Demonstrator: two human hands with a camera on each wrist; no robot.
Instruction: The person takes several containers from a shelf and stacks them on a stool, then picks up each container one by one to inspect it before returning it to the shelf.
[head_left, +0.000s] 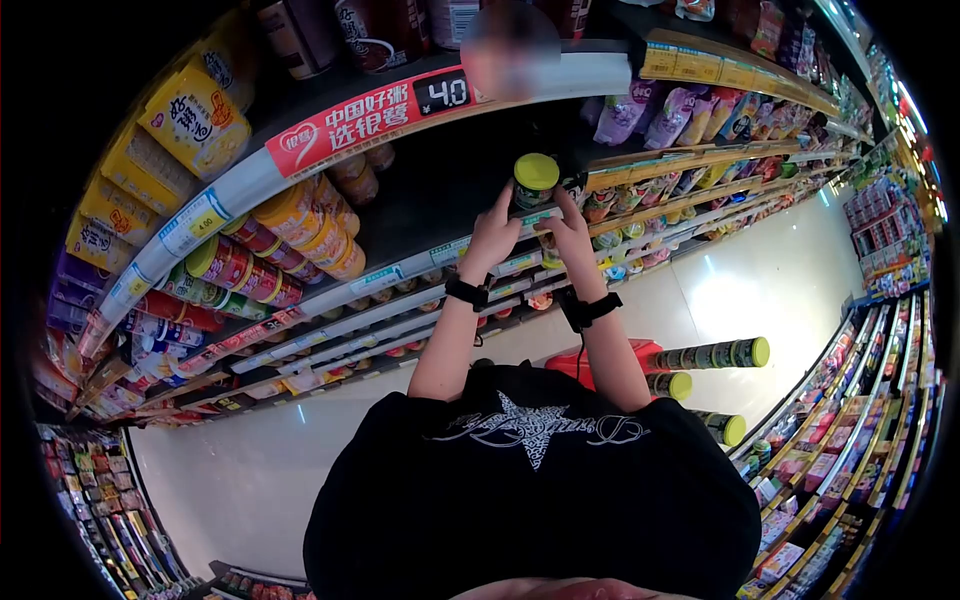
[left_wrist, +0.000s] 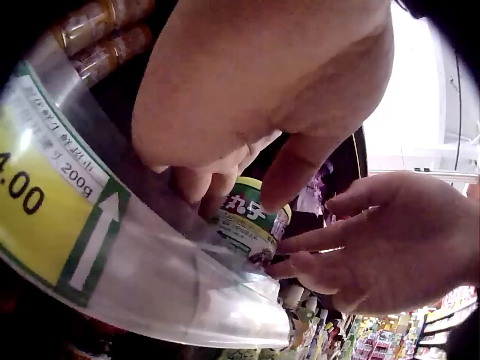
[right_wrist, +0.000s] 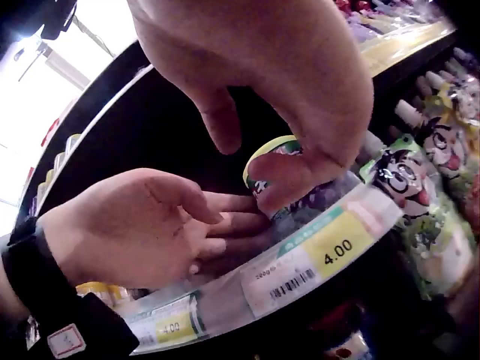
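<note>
Left hand (head_left: 492,238) and right hand (head_left: 572,240) touch green yellow-lidded cylindrical can (head_left: 536,174), fingers fairly straight. Can's at near edge of black shelf (head_left: 430,205).

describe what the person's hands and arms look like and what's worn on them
The left hand and right hand are gloveless. A black band circles the left wrist, with a boxy black unit bearing a small white, red-edged label; another black band circles the right. Both forearms are bare, below a black shirt.
</note>
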